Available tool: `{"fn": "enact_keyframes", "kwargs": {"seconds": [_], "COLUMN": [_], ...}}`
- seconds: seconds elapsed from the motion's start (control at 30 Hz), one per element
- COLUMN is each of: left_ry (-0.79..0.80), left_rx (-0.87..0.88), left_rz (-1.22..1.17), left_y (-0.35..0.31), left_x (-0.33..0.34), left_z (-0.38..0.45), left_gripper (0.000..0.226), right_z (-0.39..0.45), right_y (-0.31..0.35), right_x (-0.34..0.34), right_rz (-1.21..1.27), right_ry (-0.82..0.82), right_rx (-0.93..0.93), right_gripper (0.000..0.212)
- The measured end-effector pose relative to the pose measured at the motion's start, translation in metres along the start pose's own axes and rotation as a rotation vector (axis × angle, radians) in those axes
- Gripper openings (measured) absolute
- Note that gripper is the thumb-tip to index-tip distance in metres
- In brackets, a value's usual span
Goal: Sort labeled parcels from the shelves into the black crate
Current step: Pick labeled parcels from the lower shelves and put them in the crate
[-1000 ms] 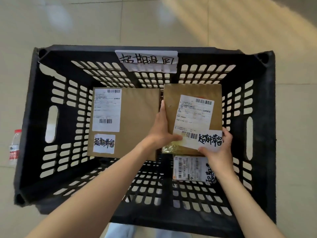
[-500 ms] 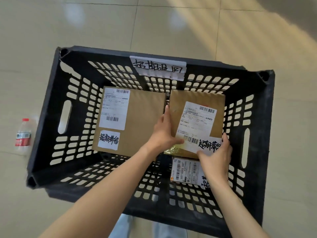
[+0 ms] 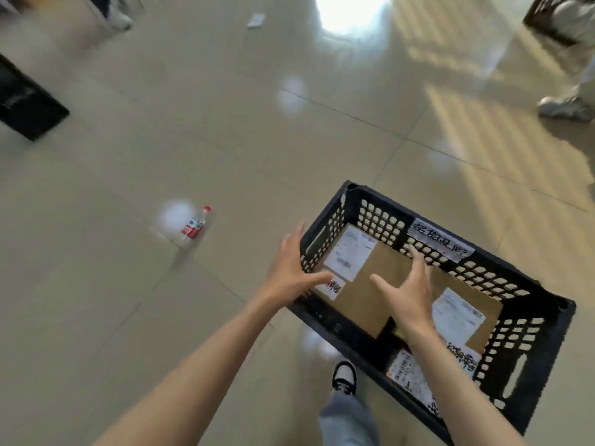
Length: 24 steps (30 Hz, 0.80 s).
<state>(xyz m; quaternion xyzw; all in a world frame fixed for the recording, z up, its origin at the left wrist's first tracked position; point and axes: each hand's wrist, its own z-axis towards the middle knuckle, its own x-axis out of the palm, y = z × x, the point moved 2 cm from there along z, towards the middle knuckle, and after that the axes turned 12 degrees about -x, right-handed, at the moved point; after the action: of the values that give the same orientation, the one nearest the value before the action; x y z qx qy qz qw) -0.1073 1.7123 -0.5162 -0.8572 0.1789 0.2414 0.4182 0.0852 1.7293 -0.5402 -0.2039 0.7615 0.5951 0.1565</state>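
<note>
The black crate stands on the tiled floor at the lower right, with a handwritten paper label on its far wall. Inside it lie a large brown labeled parcel on the left, a second brown labeled parcel on the right, and a small white-labeled parcel below them. My left hand hovers open over the crate's left rim. My right hand is open with spread fingers above the large parcel, and holds nothing. No shelves are in view.
A small water bottle with a red cap stands on the floor left of the crate. Another black crate sits at the far left. A person's shoe shows at the upper right. My own shoe is beside the crate.
Both hands have let go of the right brown parcel, which now lies in the crate, and have lifted away open. The view has swung up and left, and is blurred.
</note>
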Motion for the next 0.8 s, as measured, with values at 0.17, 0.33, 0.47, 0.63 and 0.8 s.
{"fn": "enact_keyframes", "kwargs": {"seconds": [0.17, 0.33, 0.47, 0.63, 0.8], "left_ry": [-0.264, -0.537, -0.715, -0.93, -1.136], "left_rx": [-0.049, -0.136, -0.244, -0.363, -0.472], "left_rz": [-0.185, -0.305, -0.348, -0.391, -0.485], "left_y": [0.06, 0.162, 0.254, 0.35, 0.424], "left_x": [-0.123, -0.224, -0.285, -0.335, -0.359], "left_z": [-0.067, -0.17, -0.272, -0.4, -0.514], "left_gripper": [0.102, 0.091, 0.088, 0.081, 0.075], "right_z": [-0.038, -0.12, -0.216, -0.347, -0.475], "right_y": [0.108, 0.204, 0.266, 0.325, 0.361], "right_x": [0.071, 0.178, 0.26, 0.349, 0.412], "right_rz": [-0.076, -0.107, -0.084, -0.064, -0.025], "right_ry": [0.206, 0.414, 0.558, 0.757, 0.985], "right_rx": [-0.253, -0.476, -0.631, -0.809, -0.969], "right_gripper": [0.081, 0.078, 0.075, 0.074, 0.074]}}
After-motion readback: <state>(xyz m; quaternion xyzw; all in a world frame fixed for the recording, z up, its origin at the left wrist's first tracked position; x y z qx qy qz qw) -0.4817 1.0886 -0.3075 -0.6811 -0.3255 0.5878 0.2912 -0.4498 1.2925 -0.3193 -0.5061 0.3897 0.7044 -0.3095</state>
